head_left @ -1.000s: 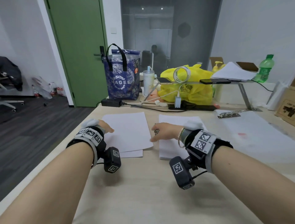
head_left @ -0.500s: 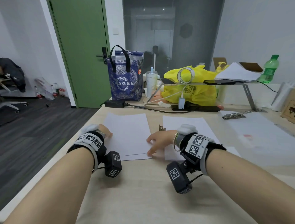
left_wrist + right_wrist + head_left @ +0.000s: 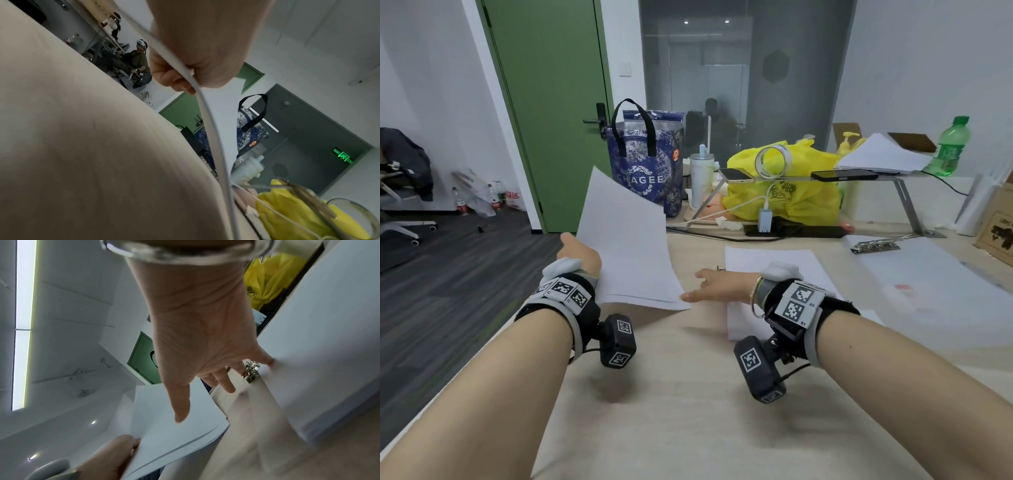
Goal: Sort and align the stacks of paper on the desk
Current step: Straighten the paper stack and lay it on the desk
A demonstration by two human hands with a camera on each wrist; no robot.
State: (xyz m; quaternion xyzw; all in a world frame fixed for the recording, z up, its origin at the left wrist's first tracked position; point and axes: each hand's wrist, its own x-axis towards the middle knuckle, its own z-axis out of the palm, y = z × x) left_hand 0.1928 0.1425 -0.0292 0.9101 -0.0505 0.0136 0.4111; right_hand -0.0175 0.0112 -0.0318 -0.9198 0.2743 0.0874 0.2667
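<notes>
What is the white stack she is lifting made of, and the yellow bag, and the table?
The lifted stack looks like plain matte paper: thin white sheets that bend in the left hand. The yellow bag seems thin plastic, crinkled and slightly shiny. The table looks like pale wood or a wood-look laminate, with faint grain lines; which one cannot be told.

right hand (image 3: 203,344): I see fingers spread, relaxed
lifted stack (image 3: 176,423): left hand (image 3: 115,456) grips its edge
flat stack (image 3: 329,353): on desk (image 3: 246,434)
</notes>
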